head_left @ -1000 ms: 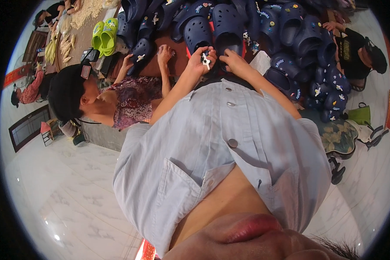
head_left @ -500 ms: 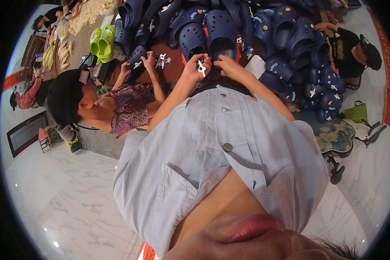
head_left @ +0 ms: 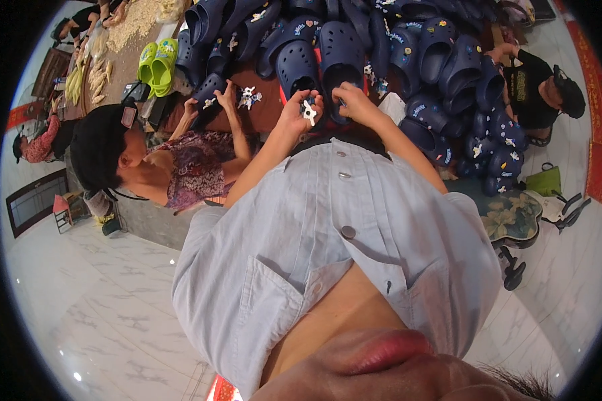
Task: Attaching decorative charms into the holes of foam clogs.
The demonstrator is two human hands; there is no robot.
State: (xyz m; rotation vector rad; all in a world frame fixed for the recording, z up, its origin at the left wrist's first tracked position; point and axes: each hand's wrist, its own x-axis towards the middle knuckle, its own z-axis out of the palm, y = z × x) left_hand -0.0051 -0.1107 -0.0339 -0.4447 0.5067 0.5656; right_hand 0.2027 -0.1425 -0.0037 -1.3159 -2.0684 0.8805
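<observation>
One white charm with black marks (head_left: 308,113) shows in the left hand (head_left: 299,115), at the upper centre of the frame; its long axis runs roughly up and down, slightly tilted. That hand is turned up, its fingers half curled around the charm. The right hand (head_left: 354,105), just to the right, has its fingers bent inward at the heel end of a clog; whether it pinches anything cannot be told.

Two navy clogs lie side by side above the hands, the left clog (head_left: 297,67) and the right clog (head_left: 342,48), both with toes toward the top edge and long axes nearly vertical.

To the left are a cluster of charms (head_left: 249,97), too small to count, and one co-worker (head_left: 197,170) with both hands at one navy clog (head_left: 209,92). Two lime-green clogs (head_left: 158,69) lie at upper left. At upper right, a pile of navy clogs (head_left: 437,50) overlaps too much to count.
</observation>
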